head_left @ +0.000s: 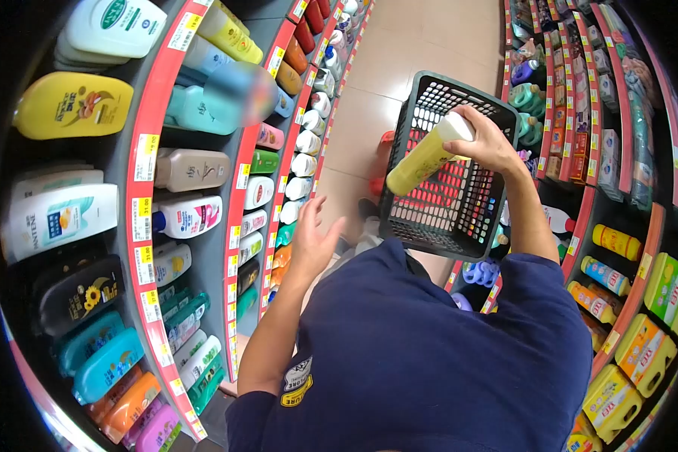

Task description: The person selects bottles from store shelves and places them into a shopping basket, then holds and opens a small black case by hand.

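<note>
The right hand (486,141) grips a white-capped yellow cylindrical bottle (423,160), base slanting toward the open left hand (313,241), over a black plastic basket (446,245).

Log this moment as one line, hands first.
right hand: gripping yellow bottle by capped end | left hand: open, empty | black basket: beneath bottle

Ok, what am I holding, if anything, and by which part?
Your right hand holds a yellow cylindrical bottle by its white cap; your left hand is empty.
</note>
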The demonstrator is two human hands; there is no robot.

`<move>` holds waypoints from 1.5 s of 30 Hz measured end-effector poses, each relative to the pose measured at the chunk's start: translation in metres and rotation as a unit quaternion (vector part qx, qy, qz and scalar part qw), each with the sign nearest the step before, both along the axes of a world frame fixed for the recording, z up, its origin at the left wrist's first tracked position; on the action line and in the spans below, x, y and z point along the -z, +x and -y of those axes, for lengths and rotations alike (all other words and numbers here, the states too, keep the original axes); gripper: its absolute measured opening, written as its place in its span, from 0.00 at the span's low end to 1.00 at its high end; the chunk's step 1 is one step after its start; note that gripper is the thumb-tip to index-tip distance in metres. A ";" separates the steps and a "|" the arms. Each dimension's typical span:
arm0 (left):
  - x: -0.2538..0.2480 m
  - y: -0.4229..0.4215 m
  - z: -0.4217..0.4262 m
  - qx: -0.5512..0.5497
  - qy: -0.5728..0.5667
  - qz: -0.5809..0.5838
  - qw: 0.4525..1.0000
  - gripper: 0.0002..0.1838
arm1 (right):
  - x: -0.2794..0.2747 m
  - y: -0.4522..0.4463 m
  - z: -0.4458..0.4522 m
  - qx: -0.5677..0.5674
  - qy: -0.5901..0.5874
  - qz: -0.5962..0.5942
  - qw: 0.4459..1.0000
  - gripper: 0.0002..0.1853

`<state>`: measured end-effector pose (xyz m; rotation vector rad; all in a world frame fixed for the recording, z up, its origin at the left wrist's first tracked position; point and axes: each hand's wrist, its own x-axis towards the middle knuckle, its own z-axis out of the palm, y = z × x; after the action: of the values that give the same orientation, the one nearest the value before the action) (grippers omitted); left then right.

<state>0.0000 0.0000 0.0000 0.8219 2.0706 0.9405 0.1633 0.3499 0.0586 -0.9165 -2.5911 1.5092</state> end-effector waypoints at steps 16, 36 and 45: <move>-0.040 0.021 -0.021 -0.050 0.178 0.253 0.950 0.26 | 0.020 -0.070 0.087 0.057 -0.430 -0.198 0.879 0.32; -0.024 0.015 -0.021 -0.101 0.163 0.121 0.974 0.28 | 0.021 -0.089 0.144 0.022 -0.427 -0.166 0.888 0.35; -0.032 0.009 -0.019 -0.116 0.171 0.182 0.961 0.26 | 0.029 -0.091 0.135 -0.026 -0.419 -0.142 0.896 0.39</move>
<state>0.0093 0.0195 0.0320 0.5260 1.7288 1.4899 0.0725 0.2152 0.0298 -0.5494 -1.7329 2.5994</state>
